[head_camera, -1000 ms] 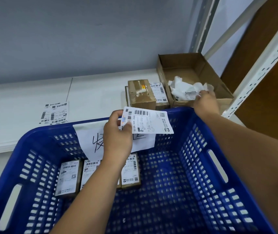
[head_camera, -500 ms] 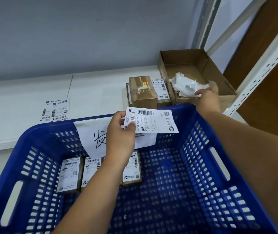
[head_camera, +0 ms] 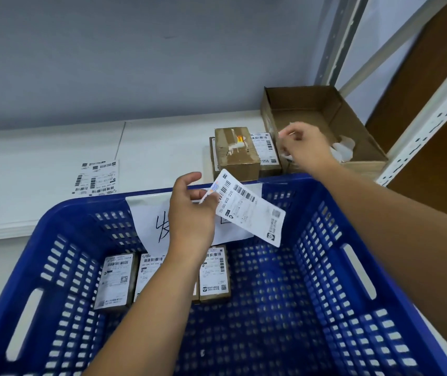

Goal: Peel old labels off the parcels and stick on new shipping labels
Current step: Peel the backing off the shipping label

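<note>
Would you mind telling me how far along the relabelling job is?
Done: three labelled brown parcels stand in the blue plastic crate. In hand: the left hand pinches a white shipping label; the right hand is at the open cardboard scrap box. Left: the tape-scarred brown parcel lacks a label.

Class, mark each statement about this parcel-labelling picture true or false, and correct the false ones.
1. The left hand holds a shipping label. True.
2. The blue crate is empty. False: labelled parcels lie along its far side.
3. The right hand is over the open cardboard box. True.
4. The cardboard box holds crumpled white paper. True.
5. No labels lie on the white table. False: a sheet of labels lies on it.
</note>
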Available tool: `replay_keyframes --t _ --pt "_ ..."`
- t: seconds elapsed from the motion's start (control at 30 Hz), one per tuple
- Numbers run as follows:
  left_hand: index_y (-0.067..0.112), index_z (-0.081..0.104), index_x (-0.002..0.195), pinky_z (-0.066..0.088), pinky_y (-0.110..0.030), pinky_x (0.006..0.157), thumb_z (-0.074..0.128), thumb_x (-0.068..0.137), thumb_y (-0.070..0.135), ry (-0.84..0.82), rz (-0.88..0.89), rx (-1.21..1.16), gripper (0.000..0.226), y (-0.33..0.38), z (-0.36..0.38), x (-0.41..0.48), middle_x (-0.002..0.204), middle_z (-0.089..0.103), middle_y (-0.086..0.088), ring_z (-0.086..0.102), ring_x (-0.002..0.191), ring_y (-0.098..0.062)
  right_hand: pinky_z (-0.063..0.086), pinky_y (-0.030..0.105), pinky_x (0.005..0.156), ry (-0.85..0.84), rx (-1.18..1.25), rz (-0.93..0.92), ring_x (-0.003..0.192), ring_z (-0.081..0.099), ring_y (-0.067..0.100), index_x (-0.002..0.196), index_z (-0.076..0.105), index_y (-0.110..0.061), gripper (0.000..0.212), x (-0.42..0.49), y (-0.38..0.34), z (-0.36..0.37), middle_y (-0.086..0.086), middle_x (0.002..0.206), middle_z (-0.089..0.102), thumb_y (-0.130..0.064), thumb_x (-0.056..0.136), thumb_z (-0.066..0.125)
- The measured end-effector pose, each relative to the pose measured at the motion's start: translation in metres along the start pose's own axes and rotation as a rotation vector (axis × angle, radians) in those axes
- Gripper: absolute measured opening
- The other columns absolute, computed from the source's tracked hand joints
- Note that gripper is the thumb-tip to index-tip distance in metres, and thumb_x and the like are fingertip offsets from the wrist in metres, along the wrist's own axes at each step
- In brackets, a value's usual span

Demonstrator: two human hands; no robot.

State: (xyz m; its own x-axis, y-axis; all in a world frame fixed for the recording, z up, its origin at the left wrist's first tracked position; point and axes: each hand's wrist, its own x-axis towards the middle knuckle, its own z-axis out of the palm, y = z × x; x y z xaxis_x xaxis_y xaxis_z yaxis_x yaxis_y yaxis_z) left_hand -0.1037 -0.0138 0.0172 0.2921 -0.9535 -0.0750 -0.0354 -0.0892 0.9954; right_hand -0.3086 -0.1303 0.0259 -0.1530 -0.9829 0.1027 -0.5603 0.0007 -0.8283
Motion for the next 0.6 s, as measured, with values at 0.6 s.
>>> replay_keyframes --t 0.6 --pt "0.023 0.051 0.108 0.052 -0.021 0.065 0.062 0.09 0.014 0.06 0.024 -0.14 0.023 0.013 -0.015 0.026 0.1 0.065 -0.005 0.065 0.077 -0.011 0.053 0.026 0.074 -0.952 0.343 0.21 0.088 0.065 0.017 0.092 0.063 -0.011 0.012 -0.03 -0.031 0.03 0.005 0.099 0.071 -0.001 0.093 0.056"
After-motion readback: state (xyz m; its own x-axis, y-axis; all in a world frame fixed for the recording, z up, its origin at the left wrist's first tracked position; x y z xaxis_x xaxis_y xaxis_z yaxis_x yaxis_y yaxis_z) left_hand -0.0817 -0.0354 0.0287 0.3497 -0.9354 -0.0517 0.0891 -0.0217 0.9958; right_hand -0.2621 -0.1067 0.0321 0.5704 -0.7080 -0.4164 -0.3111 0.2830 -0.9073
